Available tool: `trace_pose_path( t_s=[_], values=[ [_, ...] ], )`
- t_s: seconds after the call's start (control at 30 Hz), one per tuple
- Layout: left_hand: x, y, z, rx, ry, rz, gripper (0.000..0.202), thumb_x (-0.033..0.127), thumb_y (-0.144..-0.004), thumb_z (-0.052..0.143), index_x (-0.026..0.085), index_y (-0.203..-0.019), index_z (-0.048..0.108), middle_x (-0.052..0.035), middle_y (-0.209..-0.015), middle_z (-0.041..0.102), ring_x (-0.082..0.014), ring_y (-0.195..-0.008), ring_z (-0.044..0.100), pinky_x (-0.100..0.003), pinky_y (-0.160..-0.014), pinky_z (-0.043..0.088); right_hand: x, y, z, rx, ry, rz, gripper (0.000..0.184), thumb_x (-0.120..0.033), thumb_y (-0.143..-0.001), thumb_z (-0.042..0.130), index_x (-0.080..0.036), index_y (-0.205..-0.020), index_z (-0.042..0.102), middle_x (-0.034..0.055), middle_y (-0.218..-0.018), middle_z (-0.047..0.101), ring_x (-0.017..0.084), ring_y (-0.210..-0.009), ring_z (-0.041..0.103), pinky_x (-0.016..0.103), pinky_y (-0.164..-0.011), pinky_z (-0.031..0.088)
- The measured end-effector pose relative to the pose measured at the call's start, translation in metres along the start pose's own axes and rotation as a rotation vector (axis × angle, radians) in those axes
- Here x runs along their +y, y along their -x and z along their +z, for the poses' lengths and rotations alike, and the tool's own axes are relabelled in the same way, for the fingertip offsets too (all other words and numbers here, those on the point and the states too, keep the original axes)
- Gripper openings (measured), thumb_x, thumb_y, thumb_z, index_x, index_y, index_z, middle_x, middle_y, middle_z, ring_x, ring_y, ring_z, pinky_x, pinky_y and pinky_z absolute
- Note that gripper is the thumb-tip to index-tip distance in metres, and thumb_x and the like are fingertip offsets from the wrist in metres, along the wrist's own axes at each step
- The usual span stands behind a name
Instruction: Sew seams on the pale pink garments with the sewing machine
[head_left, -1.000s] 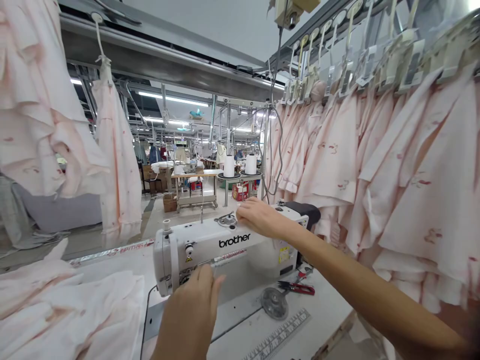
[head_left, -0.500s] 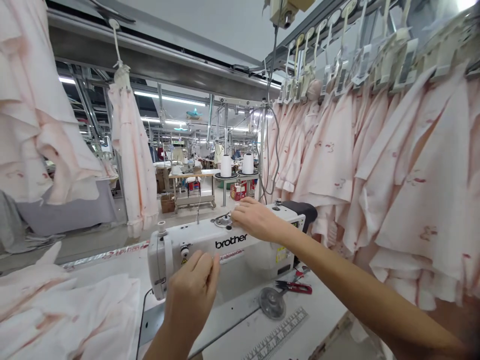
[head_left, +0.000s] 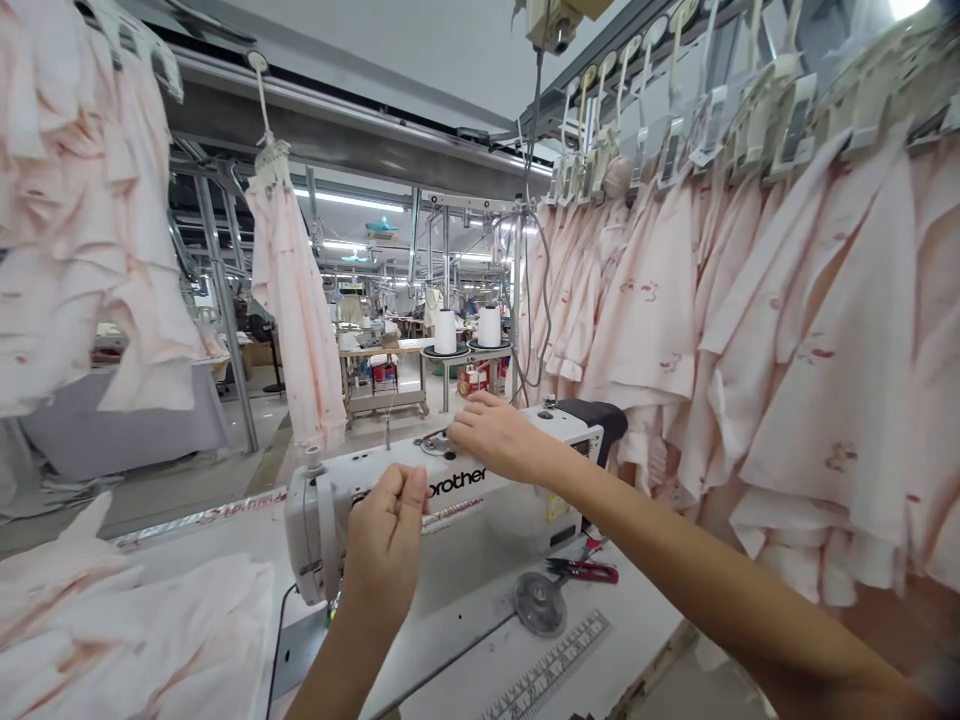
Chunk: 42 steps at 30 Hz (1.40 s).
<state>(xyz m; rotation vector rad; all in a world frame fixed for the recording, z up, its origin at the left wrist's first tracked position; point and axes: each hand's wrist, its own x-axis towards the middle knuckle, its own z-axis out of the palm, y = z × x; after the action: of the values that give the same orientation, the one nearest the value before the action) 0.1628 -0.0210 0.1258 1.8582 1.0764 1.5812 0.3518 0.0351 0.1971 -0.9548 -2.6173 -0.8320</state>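
A white Brother sewing machine [head_left: 525, 500] stands on the white table [head_left: 637, 620] in front of me. My left hand [head_left: 384, 545] is raised before the machine's front, its fingers pinched together near the logo; what they pinch is too small to see. My right hand [head_left: 491, 435] rests on top of the machine by the thread guide [head_left: 437, 443], fingers curled down on it. Two white thread cones [head_left: 445, 332] stand behind the machine.
Pink garments hang from clips on a rail along the right [head_left: 750, 330] and at upper left [head_left: 82, 250]; one hangs alone [head_left: 296, 300]. A pile of pink fabric [head_left: 127, 630] lies at the lower left. Red snips [head_left: 581, 570], a metal disc [head_left: 538, 604] and a ruler [head_left: 555, 670] lie on the table.
My left hand has risen from below the machine's arm to its front face and closed into a pinch. My right hand has stayed on top, shifting slightly left.
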Motion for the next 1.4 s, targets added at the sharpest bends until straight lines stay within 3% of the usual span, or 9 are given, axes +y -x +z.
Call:
trace_pose_path(
  t_s=[0.17,0.27,0.37,0.5,0.63,0.9,1.1,1.3,1.4],
  values=[
    [0.005,0.000,0.004,0.058,-0.625,0.107,0.025,0.026,-0.099,0.035,0.019,-0.103,0.059,-0.0054,-0.094,0.067,-0.0204,-0.078,0.065,-0.029,-0.063,0.043,0.024,0.007,0.013,-0.008,-0.127,0.182,0.010,-0.005,-0.094,0.061,-0.013,-0.101,0.063,0.0021,-0.085,0.065,0.017,-0.077,0.059,0.024,-0.072,0.037],
    [0.018,-0.003,0.009,-0.095,-1.002,0.015,0.029,0.013,-0.097,0.031,0.016,-0.106,0.059,-0.0088,-0.098,0.065,-0.0226,-0.075,0.068,-0.029,-0.055,0.044,0.030,-0.003,0.016,-0.015,-0.177,0.228,0.024,-0.008,-0.095,0.064,-0.014,-0.117,0.061,0.0014,-0.085,0.067,0.016,-0.075,0.061,0.021,-0.064,0.037],
    [0.033,-0.008,0.013,-0.221,-1.188,-0.016,0.036,-0.001,-0.090,0.026,0.013,-0.098,0.059,-0.0097,-0.094,0.063,-0.0239,-0.078,0.070,-0.028,-0.056,0.047,0.028,-0.009,0.016,-0.024,-0.198,0.199,0.017,-0.005,-0.092,0.067,-0.015,-0.106,0.068,0.0026,-0.092,0.068,0.016,-0.083,0.062,0.021,-0.068,0.039],
    [0.040,-0.016,0.014,-0.253,-1.192,0.006,0.032,0.011,-0.098,0.026,0.011,-0.096,0.058,-0.0101,-0.087,0.063,-0.0251,-0.076,0.071,-0.030,-0.059,0.051,0.021,-0.005,0.012,-0.025,-0.156,0.160,0.012,-0.003,-0.091,0.066,-0.014,-0.091,0.069,0.0028,-0.092,0.067,0.016,-0.083,0.061,0.023,-0.071,0.039],
    [0.032,-0.021,0.014,-0.277,-1.172,0.031,0.033,0.029,-0.102,0.030,0.011,-0.098,0.058,-0.0108,-0.086,0.064,-0.0256,-0.074,0.072,-0.032,-0.060,0.052,0.013,0.006,0.009,-0.003,-0.016,0.158,0.011,-0.003,-0.093,0.063,-0.013,-0.095,0.066,0.0056,-0.092,0.065,0.020,-0.085,0.058,0.029,-0.079,0.037],
    [0.011,-0.018,0.021,-0.390,-1.102,0.226,0.027,0.016,-0.097,0.035,0.015,-0.094,0.062,-0.0094,-0.086,0.066,-0.0237,-0.075,0.070,-0.030,-0.062,0.048,-0.005,0.014,-0.001,-0.030,0.256,-0.098,0.015,-0.005,-0.096,0.054,-0.016,-0.087,0.058,0.0060,-0.084,0.055,0.024,-0.080,0.045,0.036,-0.082,0.034],
    [0.008,-0.017,0.007,-0.487,-1.034,0.303,0.029,0.014,-0.095,0.035,0.016,-0.091,0.064,-0.0091,-0.087,0.068,-0.0226,-0.074,0.069,-0.028,-0.059,0.042,-0.001,0.012,-0.001,-0.040,0.300,-0.178,0.015,-0.005,-0.097,0.053,-0.016,-0.086,0.056,0.0055,-0.084,0.053,0.024,-0.079,0.042,0.035,-0.080,0.035],
    [0.004,0.040,0.026,-0.810,-0.863,0.394,0.014,0.014,-0.081,0.060,0.023,-0.072,0.066,0.0005,-0.077,0.072,-0.0175,-0.070,0.069,-0.023,-0.058,0.042,-0.003,0.011,0.000,-0.032,0.245,-0.148,0.017,-0.001,-0.096,0.051,-0.014,-0.087,0.058,0.0066,-0.084,0.054,0.024,-0.079,0.042,0.035,-0.082,0.036],
    [-0.005,0.082,0.032,-0.953,-0.715,0.276,0.009,0.017,-0.083,0.063,0.022,-0.079,0.069,-0.0049,-0.083,0.073,-0.0198,-0.071,0.069,-0.024,-0.058,0.046,-0.002,0.014,0.002,-0.021,0.164,-0.100,0.018,-0.002,-0.097,0.051,-0.014,-0.087,0.060,0.0066,-0.084,0.056,0.023,-0.079,0.045,0.034,-0.081,0.036]
  ],
)
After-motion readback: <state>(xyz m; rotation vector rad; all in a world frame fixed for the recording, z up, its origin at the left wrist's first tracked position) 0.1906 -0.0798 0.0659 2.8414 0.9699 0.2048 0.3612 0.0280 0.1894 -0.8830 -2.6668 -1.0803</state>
